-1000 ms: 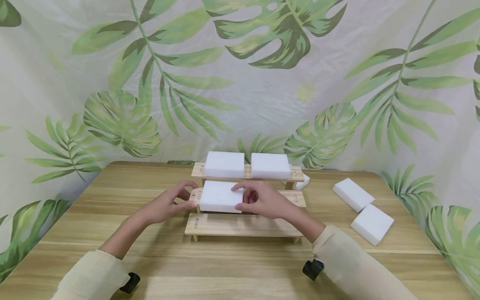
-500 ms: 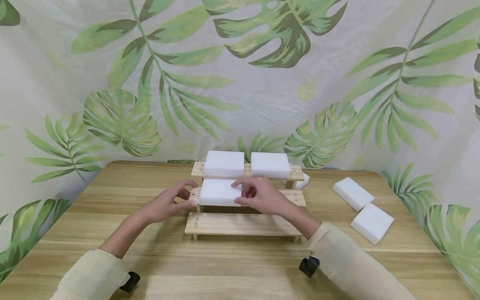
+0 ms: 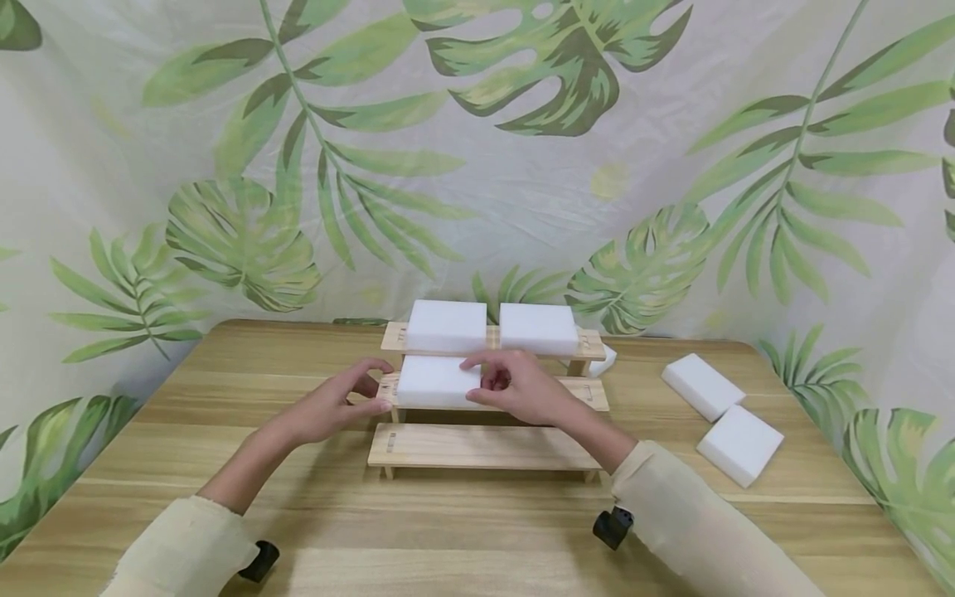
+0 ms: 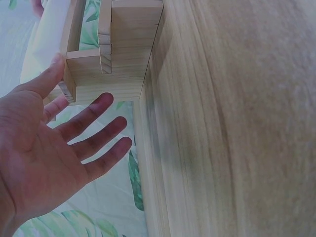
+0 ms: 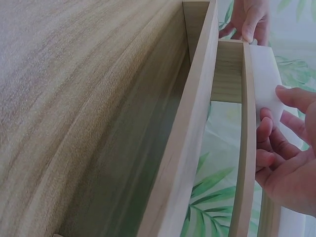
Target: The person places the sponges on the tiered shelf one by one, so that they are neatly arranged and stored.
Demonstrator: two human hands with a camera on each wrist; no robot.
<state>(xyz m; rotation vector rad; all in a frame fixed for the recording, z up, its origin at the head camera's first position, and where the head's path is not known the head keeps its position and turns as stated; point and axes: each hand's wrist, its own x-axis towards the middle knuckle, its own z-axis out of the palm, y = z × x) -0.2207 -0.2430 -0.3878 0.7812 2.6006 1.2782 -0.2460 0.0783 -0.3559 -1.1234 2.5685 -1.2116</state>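
Observation:
A three-tier wooden stand [image 3: 477, 448] is at the middle of the table. On the left part of its middle tier lies a white foam block [image 3: 436, 381]. My right hand [image 3: 531, 393] holds this block by its right end between thumb and index finger, the other fingers curled in. My left hand [image 3: 328, 408] grips the left end of the middle tier, thumb at the front edge and index finger further back. In the left wrist view, the other fingers of the left hand [image 4: 47, 153] spread apart below the tier. The right wrist view shows the block [image 5: 265, 74] flat along the board.
Two white foam blocks [image 3: 448, 326] [image 3: 537, 329] sit side by side on the top tier. Two more foam blocks [image 3: 703, 386] [image 3: 740, 446] lie on the table at the right. Another white piece [image 3: 603, 361] is partly hidden behind the stand. A leaf-patterned cloth [image 3: 522, 199] hangs behind.
The right hand has pushed the foam block slightly back on the middle tier, mostly in the first half second. Its front edge now lines up with the tier's. The left hand has stayed put.

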